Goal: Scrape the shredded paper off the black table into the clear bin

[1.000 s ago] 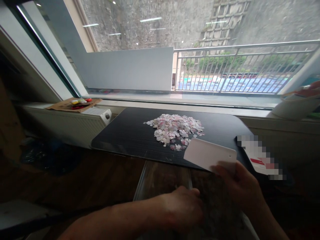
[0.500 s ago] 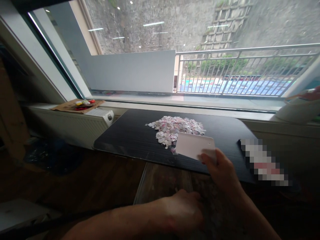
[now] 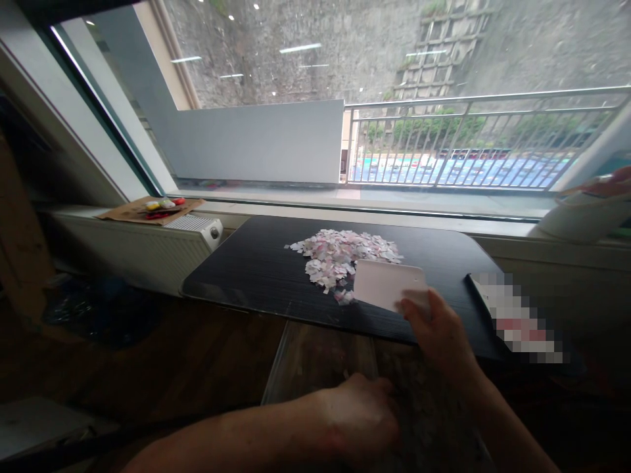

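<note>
My right hand [image 3: 446, 335] is closed on the right end of a flat white plastic scraper [image 3: 387, 282] with rounded corners and a small hole. The scraper is tilted over the black tabletop [image 3: 246, 276], beside a heap of white and pink paper scraps [image 3: 345, 249]. A small clump of scraps lies at the scraper's left edge. Below the table's front edge, my left hand [image 3: 365, 414] is curled closed over a see-through container [image 3: 315, 355]. Its fingertips are in shadow, so what they grip is hidden.
A blurred-out flat item [image 3: 517, 322] lies at the table's right end. Left of the table, a white radiator [image 3: 142, 246] carries a brown cardboard sheet [image 3: 118, 209] with small coloured items. A dark plastic bag [image 3: 103, 309] sits on the floor. A large window [image 3: 305, 52] rises behind the table.
The scraper in my right hand has shifted slightly right, away from the small clump of scraps. My left hand stays in nearly the same place.
</note>
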### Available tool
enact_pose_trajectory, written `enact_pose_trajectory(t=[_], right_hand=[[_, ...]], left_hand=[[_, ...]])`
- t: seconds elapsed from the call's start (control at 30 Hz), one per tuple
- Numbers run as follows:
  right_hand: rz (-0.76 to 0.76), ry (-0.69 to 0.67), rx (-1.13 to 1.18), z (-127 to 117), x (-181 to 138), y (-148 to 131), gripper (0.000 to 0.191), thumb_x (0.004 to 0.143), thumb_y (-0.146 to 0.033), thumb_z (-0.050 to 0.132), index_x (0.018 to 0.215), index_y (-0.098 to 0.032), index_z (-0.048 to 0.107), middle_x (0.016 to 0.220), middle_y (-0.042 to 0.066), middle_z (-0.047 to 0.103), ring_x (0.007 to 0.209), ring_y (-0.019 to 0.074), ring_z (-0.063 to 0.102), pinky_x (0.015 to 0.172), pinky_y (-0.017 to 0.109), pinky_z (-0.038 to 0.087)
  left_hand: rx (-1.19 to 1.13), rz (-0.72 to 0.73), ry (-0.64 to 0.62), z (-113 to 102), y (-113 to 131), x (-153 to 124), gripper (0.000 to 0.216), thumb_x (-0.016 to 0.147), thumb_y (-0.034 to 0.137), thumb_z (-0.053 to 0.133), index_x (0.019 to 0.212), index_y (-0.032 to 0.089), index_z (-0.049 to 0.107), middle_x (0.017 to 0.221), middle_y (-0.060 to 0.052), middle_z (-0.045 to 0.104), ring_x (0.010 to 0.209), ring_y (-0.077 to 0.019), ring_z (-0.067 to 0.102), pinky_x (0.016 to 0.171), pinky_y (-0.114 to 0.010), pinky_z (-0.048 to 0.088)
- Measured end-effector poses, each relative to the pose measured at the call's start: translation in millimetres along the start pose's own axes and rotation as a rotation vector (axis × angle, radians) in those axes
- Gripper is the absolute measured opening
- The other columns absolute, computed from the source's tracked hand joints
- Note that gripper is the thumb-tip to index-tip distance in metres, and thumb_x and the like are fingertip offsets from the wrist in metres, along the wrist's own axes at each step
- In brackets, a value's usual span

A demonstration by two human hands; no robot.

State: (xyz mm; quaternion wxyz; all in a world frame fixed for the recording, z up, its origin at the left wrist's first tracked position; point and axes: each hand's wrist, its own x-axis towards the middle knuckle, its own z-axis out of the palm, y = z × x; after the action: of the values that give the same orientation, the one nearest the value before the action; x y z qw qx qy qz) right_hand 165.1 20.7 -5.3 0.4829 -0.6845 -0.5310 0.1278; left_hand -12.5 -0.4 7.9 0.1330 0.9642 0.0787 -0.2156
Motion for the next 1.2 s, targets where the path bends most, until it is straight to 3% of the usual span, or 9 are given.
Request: enact_pose_trajectory(t=[0.13,0.33,0.47,0.67,0.87,1.03,1.2], right_hand=[[-0.015,0.072,-0.084,-5.1,2.3,0.1,0.03,0.076,-0.049,0.056,0.089,-0.023,0.062,0.078,0.009,0.075,0.069,0.0263,0.069,0.066,0.037,0.052],[-0.09,0.025,-0.1,-4.6,3.0,-5.5,0.024,0.08,-0.046,0.055,0.089,-0.024,0.062,0.073,0.007,0.074,0.065,0.0244,0.067,0.06,0.033,0.05],[-0.049,0.087,-0.151,-7.1,0.7,-9.1,0.024,0.078,-0.046,0.055,0.087,-0.025,0.061,0.07,0.007,0.073,0.063,0.0259,0.067,0.058,0.034,0.048],[-0.093,-0.05,-0.054,-3.6,-8.7,-15.8,0.024,0.081,-0.046,0.053,0.088,-0.024,0.061,0.075,0.007,0.075,0.066,0.0246,0.069,0.061,0.033,0.051],[-0.105,0.038,-0.123,-6.0,-9.7,-16.2,0.021,0.082,-0.044,0.055,0.088,-0.025,0.061,0.068,0.005,0.072,0.059,0.023,0.066,0.055,0.031,0.048],[-0.179,-0.043,-0.071,6.6,-7.1,-21.6,0.02,0.085,-0.041,0.053,0.092,-0.024,0.062,0.076,0.007,0.076,0.066,0.0241,0.07,0.061,0.032,0.05],[-0.129,0.066,-0.17,1.4,-3.9,-12.7,0.022,0.084,-0.042,0.054,0.093,-0.025,0.063,0.074,0.007,0.074,0.066,0.0262,0.069,0.06,0.034,0.049]], left_hand=[[-0.004,0.005,0.029,-0.6,-0.2,-0.6,0.005,0.078,0.016,0.067,0.082,0.017,0.07,0.094,-0.004,0.07,0.1,-0.0246,0.059,0.042,-0.029,0.03],[-0.008,0.015,0.078,5.1,-1.3,0.3,0.002,0.075,0.017,0.07,0.077,0.018,0.07,0.088,-0.006,0.069,0.095,-0.0251,0.059,0.043,-0.029,0.028],[-0.017,0.012,0.09,6.6,-1.4,-1.2,0.003,0.077,0.015,0.069,0.077,0.018,0.07,0.087,-0.006,0.069,0.095,-0.0242,0.059,0.043,-0.03,0.029],[-0.035,-0.006,0.047,2.1,0.0,0.3,0.003,0.076,0.017,0.07,0.079,0.017,0.071,0.087,-0.006,0.069,0.095,-0.0245,0.059,0.042,-0.03,0.03],[-0.032,-0.028,0.028,2.6,0.2,0.2,0.007,0.079,0.016,0.067,0.084,0.019,0.072,0.095,-0.005,0.07,0.1,-0.0256,0.058,0.043,-0.03,0.03],[-0.031,-0.025,0.031,5.1,-0.8,2.1,0.009,0.075,0.02,0.071,0.084,0.02,0.073,0.093,-0.005,0.07,0.097,-0.0266,0.059,0.043,-0.03,0.029],[-0.04,-0.009,0.096,13.2,-4.5,2.2,0.013,0.071,0.019,0.073,0.084,0.02,0.074,0.092,-0.006,0.07,0.096,-0.0264,0.058,0.045,-0.031,0.029]])
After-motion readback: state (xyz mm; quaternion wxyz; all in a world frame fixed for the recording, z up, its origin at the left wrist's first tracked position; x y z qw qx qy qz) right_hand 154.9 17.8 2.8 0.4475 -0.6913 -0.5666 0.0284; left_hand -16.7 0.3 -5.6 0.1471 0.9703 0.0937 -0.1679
